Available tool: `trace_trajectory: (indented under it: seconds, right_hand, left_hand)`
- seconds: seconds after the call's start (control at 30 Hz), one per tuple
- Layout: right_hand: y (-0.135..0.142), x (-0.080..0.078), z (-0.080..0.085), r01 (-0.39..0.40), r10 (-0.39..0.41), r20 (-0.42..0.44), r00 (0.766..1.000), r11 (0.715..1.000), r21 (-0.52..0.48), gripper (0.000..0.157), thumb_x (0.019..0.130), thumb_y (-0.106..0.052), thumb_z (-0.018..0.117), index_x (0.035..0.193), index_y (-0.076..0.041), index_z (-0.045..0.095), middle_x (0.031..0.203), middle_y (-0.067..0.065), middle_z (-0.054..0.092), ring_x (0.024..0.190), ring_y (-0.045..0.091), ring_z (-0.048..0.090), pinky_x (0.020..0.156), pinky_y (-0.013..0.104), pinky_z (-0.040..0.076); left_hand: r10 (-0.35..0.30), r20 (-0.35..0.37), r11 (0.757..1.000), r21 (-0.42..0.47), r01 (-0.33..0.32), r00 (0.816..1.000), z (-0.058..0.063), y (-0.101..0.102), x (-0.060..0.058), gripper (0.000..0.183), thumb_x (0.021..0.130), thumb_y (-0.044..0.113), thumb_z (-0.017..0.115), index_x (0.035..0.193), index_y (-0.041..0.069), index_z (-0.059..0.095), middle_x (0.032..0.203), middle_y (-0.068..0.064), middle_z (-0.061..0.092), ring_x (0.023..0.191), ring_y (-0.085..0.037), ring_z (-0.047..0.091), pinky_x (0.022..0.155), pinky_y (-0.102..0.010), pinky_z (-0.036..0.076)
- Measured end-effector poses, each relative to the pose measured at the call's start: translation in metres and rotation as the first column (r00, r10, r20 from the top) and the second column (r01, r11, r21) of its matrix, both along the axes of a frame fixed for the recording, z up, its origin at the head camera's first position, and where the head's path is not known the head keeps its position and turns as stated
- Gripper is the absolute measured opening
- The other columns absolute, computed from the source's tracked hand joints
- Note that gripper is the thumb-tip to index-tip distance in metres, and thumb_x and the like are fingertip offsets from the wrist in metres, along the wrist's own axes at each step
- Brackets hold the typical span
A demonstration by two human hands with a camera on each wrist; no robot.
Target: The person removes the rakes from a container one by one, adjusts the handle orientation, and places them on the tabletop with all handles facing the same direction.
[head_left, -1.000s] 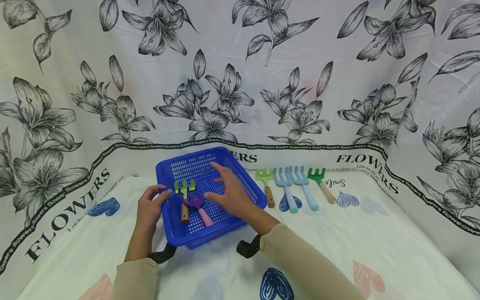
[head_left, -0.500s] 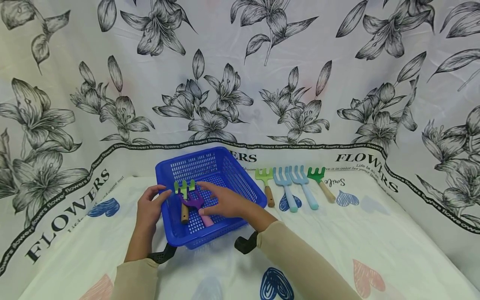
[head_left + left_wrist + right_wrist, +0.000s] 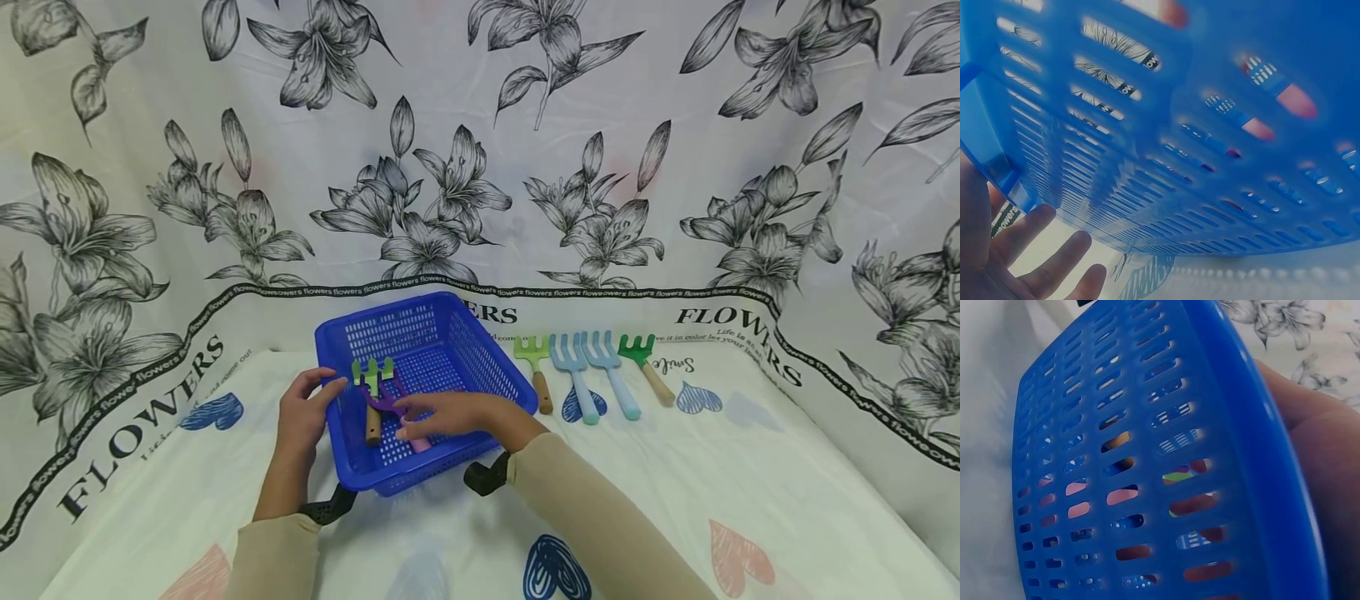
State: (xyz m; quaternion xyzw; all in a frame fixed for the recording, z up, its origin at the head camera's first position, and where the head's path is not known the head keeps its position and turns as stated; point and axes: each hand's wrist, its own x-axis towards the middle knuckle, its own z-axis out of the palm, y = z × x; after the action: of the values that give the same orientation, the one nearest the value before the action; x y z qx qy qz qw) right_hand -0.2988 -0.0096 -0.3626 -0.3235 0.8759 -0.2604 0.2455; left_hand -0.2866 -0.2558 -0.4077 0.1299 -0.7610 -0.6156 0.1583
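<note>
A blue plastic basket (image 3: 506, 371) with slotted walls is slightly turned on the cloth. My left hand (image 3: 303, 410) grips its left rim with thumb and forefinger; in the left wrist view that hand's other fingers (image 3: 1066, 259) spread below, outside the wall. Inside the basket lie a light green garden fork (image 3: 372, 427) with a wooden handle and a purple garden fork (image 3: 381, 403) with a pink handle. My right hand (image 3: 461, 414) reaches over the near rim and pinches the purple fork where head meets handle, covering part of it. The right wrist view shows mostly basket wall (image 3: 1122, 462).
Right of the basket, several more garden forks lie in a row: a light green one (image 3: 538, 379), two light blue ones (image 3: 576, 379) (image 3: 615, 379) and a dark green one (image 3: 651, 375). A flower-printed curtain (image 3: 420, 200) hangs behind the heart-patterned cloth (image 3: 675, 492).
The right hand has come down and left from above the basket's middle, its spread fingers closing at the purple fork. The left hand keeps its place on the rim.
</note>
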Motion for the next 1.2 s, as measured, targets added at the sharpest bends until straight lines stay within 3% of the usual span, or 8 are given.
trace_trajectory:
  seconds: [0.2,0.6,0.9,1.2]
  right_hand:
    - [-0.0022,-0.0012,-0.0016,-0.024,0.022,0.022,1.000,0.994,0.106,0.062,0.091,-0.064,0.048,0.146,-0.036,0.042,0.149,-0.005,0.042,0.139,0.026,0.034,0.111,0.057,0.026]
    - [-0.0031,-0.0020,-0.0024,-0.067,0.066,0.011,0.998,0.990,0.121,0.063,0.092,-0.064,0.046,0.145,-0.030,0.045,0.141,-0.006,0.051,0.136,0.022,0.039,0.111,0.054,0.028]
    - [-0.0023,0.0007,-0.0005,-0.005,0.008,-0.020,1.000,0.990,0.139,0.066,0.091,-0.065,0.048,0.143,-0.025,0.048,0.136,-0.004,0.055,0.133,0.021,0.043,0.110,0.050,0.031]
    - [-0.0029,-0.0004,-0.0023,0.006,-0.001,-0.029,1.000,0.983,0.186,0.064,0.090,-0.066,0.049,0.142,-0.029,0.050,0.142,-0.004,0.050,0.137,0.025,0.037,0.111,0.053,0.029]
  left_hand:
    - [-0.001,0.000,1.000,0.009,0.001,1.000,-0.0006,-0.0006,-0.0005,0.047,0.093,0.038,0.064,0.127,0.008,0.051,0.154,-0.017,0.031,0.134,-0.046,0.036,0.102,-0.061,0.034]
    - [0.001,0.005,1.000,0.009,-0.001,1.000,0.0001,-0.0004,0.0001,0.048,0.091,0.044,0.066,0.124,0.011,0.053,0.154,-0.017,0.031,0.134,-0.045,0.037,0.101,-0.061,0.036]
    - [-0.007,0.012,1.000,0.006,0.007,1.000,0.0006,-0.0006,0.0007,0.048,0.093,0.039,0.064,0.127,0.009,0.051,0.155,-0.017,0.029,0.134,-0.046,0.037,0.102,-0.060,0.035]
    - [0.008,0.017,1.000,0.004,-0.008,1.000,-0.0015,-0.0004,-0.0018,0.044,0.092,0.038,0.065,0.125,0.011,0.053,0.154,-0.016,0.032,0.134,-0.045,0.037,0.102,-0.060,0.036]
